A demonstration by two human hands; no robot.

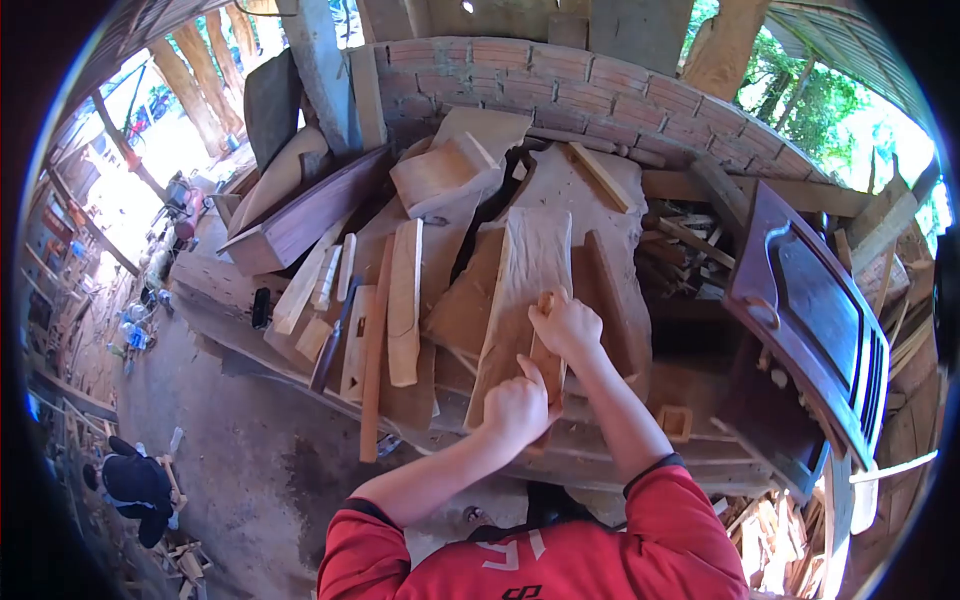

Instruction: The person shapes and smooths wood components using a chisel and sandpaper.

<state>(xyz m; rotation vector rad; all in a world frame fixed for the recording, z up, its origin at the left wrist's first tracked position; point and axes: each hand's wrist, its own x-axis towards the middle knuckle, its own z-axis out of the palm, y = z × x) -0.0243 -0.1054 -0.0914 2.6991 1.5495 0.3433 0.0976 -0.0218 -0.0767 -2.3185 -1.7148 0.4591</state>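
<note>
A long, narrow brown wooden hand plane (547, 362) lies lengthwise on a pale, wide board (537, 245). My right hand (570, 325) grips its far end, where a bit of wood pokes up past the fingers. Closed around the near end is my left hand (517, 408), with one finger or the thumb pointing forward along the side. Both palms hide much of the plane, so its blade cannot be seen. The board rests on large rough slabs (610, 190), and a darker wooden strip (610, 295) lies just right of it.
On the left of the bench lie wooden strips (404, 300), a dark-handled chisel-like tool (335, 335) and an open wooden box (445, 175). A dark panelled door piece (810, 310) leans at right. Behind runs a brick wall (590, 85). Another person (135, 490) is at lower left.
</note>
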